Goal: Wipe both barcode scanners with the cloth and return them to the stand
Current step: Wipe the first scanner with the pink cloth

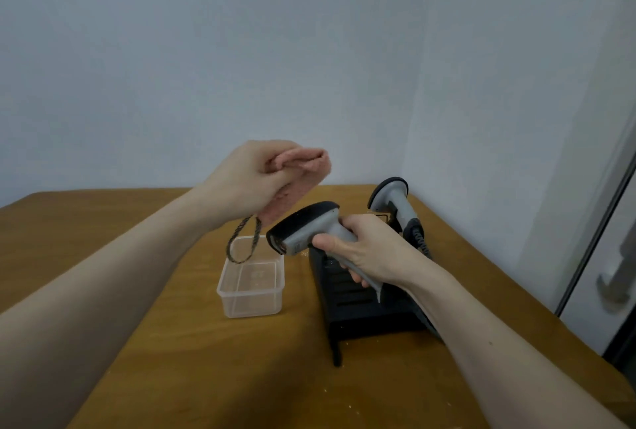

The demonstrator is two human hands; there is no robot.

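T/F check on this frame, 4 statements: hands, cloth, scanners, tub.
1. The left hand grips the pink cloth. True.
2. The right hand holds nothing. False: it grips the grey-and-black barcode scanner by its handle.
3. The second grey scanner sits at the far end of the black slatted stand. True.
4. The clear plastic tub holds the cloth. False: the cloth is held up above the table.

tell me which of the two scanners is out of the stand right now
The nearer scanner, gripped by its handle in the right hand above the black stand. The other scanner sits upright at the stand's far end, untouched.
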